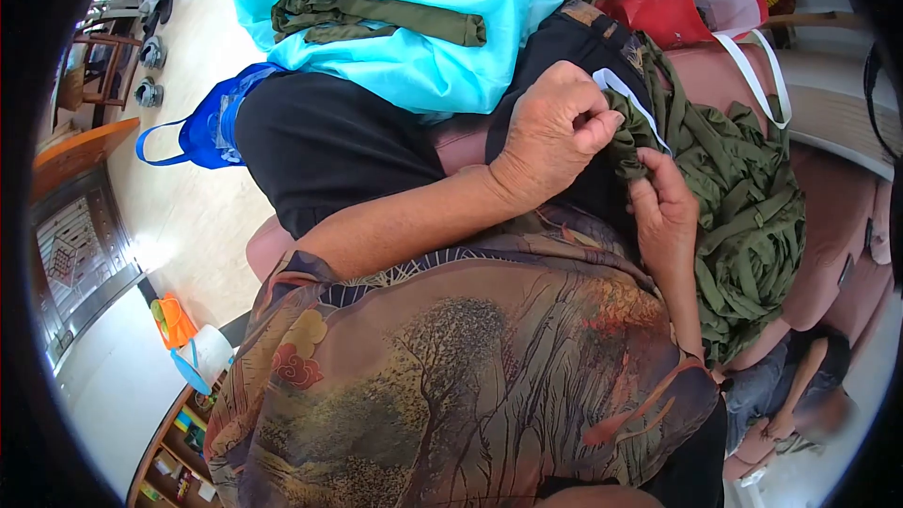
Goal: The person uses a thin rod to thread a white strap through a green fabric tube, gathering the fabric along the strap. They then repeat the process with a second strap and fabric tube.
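Observation:
My left hand (555, 132) is closed, its thumb and fingers pinching the upper end of a gathered strip of green fabric (625, 136) over my lap. Just below and to the right, my right hand (666, 205) pinches the lower end of the same strip between thumb and fingers. A white band (632, 105) runs beside the strip. A large heap of green fabric (743, 198) lies right of my hands. On my knees rests a light blue plastic sheet (414, 66) with a folded green piece (404, 19) on it.
A red bag (687, 0) with white handles stands at the upper right. The blue bag (214, 124) is beside my knee on the left. Another person (790, 386) sits at the lower right. Shelves (174, 442) are at the lower left, shoes (149, 91) at the upper left.

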A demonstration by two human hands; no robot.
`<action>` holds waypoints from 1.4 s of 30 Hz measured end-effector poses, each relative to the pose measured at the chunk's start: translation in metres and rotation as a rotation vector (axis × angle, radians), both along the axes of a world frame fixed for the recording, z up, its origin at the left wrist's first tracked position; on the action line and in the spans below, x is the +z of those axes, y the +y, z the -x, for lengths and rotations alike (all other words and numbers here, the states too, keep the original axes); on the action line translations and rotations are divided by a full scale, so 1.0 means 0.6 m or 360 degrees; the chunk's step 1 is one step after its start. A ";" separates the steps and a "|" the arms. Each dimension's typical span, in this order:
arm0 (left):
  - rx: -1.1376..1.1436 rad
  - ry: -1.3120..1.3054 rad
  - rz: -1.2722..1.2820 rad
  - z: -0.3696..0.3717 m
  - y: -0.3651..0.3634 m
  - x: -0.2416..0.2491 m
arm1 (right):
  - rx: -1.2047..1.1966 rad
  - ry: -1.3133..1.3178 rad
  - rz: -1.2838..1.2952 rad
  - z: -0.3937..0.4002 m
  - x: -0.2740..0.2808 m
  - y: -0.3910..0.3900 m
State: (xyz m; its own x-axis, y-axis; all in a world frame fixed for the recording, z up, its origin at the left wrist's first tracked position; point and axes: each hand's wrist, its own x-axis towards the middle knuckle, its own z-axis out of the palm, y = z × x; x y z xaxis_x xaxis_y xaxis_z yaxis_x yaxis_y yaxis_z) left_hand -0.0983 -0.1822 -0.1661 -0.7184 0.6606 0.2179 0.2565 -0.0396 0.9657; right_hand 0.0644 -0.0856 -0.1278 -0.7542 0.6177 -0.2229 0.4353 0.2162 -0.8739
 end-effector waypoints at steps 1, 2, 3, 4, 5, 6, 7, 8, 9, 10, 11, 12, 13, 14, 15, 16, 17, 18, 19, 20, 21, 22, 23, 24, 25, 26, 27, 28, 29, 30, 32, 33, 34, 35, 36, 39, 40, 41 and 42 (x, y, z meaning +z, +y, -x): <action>0.0006 0.0062 -0.0013 -0.003 -0.001 0.002 | -0.0033 -0.0012 0.0062 0.002 -0.002 -0.002; 0.0011 0.0121 -0.0023 -0.007 -0.003 0.003 | -0.0067 -0.0027 0.0126 0.004 -0.002 -0.005; 0.0015 0.0183 -0.0036 -0.008 -0.005 0.005 | -0.0039 -0.0027 0.0163 0.006 0.002 -0.008; 0.0029 0.0268 -0.0009 -0.005 -0.007 0.009 | -0.0012 -0.0029 0.0198 0.008 0.011 -0.011; 0.0036 0.0299 -0.0055 -0.004 -0.008 0.009 | 0.0015 -0.0033 0.0235 0.011 0.019 -0.014; 0.0042 0.0332 -0.0101 -0.002 -0.008 0.008 | 0.0000 -0.0076 0.0248 0.017 0.026 -0.013; 0.0042 0.0366 -0.0149 0.000 -0.008 0.008 | -0.0020 -0.0047 0.0229 0.018 0.026 -0.015; 0.0024 0.0364 -0.0158 0.000 -0.008 0.009 | -0.0042 -0.0019 0.0208 0.019 0.024 -0.016; 0.0011 0.0360 -0.0169 0.000 -0.008 0.010 | -0.0060 0.0006 0.0185 0.019 0.023 -0.015; -0.0001 0.0355 -0.0179 -0.002 -0.008 0.011 | 0.0003 0.0093 0.0033 0.021 0.018 -0.013; -0.0035 0.0363 -0.0197 -0.004 -0.008 0.011 | 0.0065 0.0179 -0.0117 0.025 0.011 -0.009; -0.0070 0.0371 -0.0213 -0.005 -0.007 0.010 | 0.0081 0.0225 -0.0180 0.027 0.012 -0.009; -0.0106 0.0380 -0.0227 -0.007 -0.008 0.011 | 0.0096 0.0270 -0.0244 0.029 0.013 -0.009; -0.0144 0.0398 -0.0220 -0.007 -0.011 0.015 | 0.0068 0.0276 -0.0222 0.034 0.021 -0.012; -0.0182 0.0415 -0.0214 -0.005 -0.014 0.023 | 0.0039 0.0282 -0.0202 0.036 0.026 -0.013; -0.0222 0.0431 -0.0213 -0.003 -0.017 0.030 | 0.0060 0.0295 -0.0158 0.035 0.026 -0.010; -0.0245 0.0471 -0.0247 0.000 -0.018 0.033 | 0.0078 0.0306 -0.0117 0.034 0.025 -0.005; -0.0266 0.0509 -0.0282 0.003 -0.020 0.036 | 0.0098 0.0315 -0.0075 0.032 0.026 -0.001; -0.0282 0.0548 -0.0316 0.004 -0.019 0.039 | 0.0022 0.0346 0.0110 0.032 0.029 0.000; -0.0279 0.0417 -0.0298 0.001 -0.019 0.046 | -0.0052 0.0376 0.0297 0.034 0.034 -0.002; -0.0275 0.0288 -0.0279 -0.003 -0.021 0.053 | -0.0127 0.0408 0.0485 0.036 0.036 -0.002; -0.0271 0.0160 -0.0258 -0.006 -0.022 0.056 | -0.0130 0.0380 0.0574 0.034 0.036 0.000; -0.0280 -0.0194 -0.0277 -0.008 -0.018 0.054 | -0.0133 0.0349 0.0665 0.029 0.035 0.005; -0.0287 -0.0549 -0.0296 -0.013 -0.012 0.050 | -0.0134 0.0316 0.0755 0.026 0.034 0.007; -0.0292 -0.0904 -0.0314 -0.016 -0.009 0.048 | -0.0131 0.0307 0.0777 0.025 0.034 0.007; -0.0402 -0.0983 -0.0282 -0.008 -0.016 0.054 | -0.0128 0.0300 0.0801 0.024 0.033 0.007; -0.0418 -0.0909 -0.0239 -0.003 -0.020 0.058 | -0.0126 0.0294 0.0826 0.024 0.033 0.006; -0.0433 -0.0833 -0.0196 0.002 -0.021 0.061 | -0.0147 0.0288 0.0815 0.026 0.032 0.005; -0.0449 -0.0757 -0.0154 0.007 -0.022 0.063 | -0.0170 0.0283 0.0803 0.028 0.031 0.003; -0.0449 -0.0747 -0.0111 0.009 -0.021 0.064 | -0.0195 0.0275 0.0792 0.028 0.030 0.002; -0.0446 -0.0724 -0.0020 0.015 -0.022 0.064 | -0.0125 0.0239 0.0733 0.026 0.024 0.003; -0.0456 -0.0710 -0.0003 0.020 -0.022 0.065 | -0.0090 0.0226 0.0705 0.028 0.021 0.004; -0.0468 -0.0697 0.0015 0.025 -0.021 0.066 | -0.0053 0.0204 0.0649 0.031 0.022 0.003; -0.0481 -0.0685 0.0035 0.028 -0.021 0.065 | -0.0020 0.0180 0.0594 0.034 0.025 0.001; -0.0487 -0.0729 0.0050 0.030 -0.022 0.062 | 0.0012 0.0154 0.0541 0.036 0.027 -0.001; -0.0445 -0.0697 0.0056 0.031 -0.020 0.050 | 0.0100 0.0083 0.0397 0.036 0.024 -0.002; -0.0392 -0.0582 0.0032 0.027 -0.019 0.043 | 0.0091 0.0092 0.0371 0.037 0.023 -0.003; -0.0338 -0.0466 0.0008 0.024 -0.017 0.036 | 0.0083 0.0101 0.0344 0.038 0.023 -0.005; -0.0257 -0.0258 -0.0040 0.022 -0.014 0.031 | 0.0077 0.0112 0.0318 0.040 0.021 -0.007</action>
State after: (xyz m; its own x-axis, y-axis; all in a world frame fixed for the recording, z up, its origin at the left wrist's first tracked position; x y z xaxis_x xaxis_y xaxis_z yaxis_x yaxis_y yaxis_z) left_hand -0.1115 -0.1909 -0.1477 -0.6305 0.7658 0.1263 0.0866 -0.0924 0.9920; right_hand 0.0405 -0.0897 -0.1150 -0.7998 0.5293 -0.2832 0.3653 0.0547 -0.9293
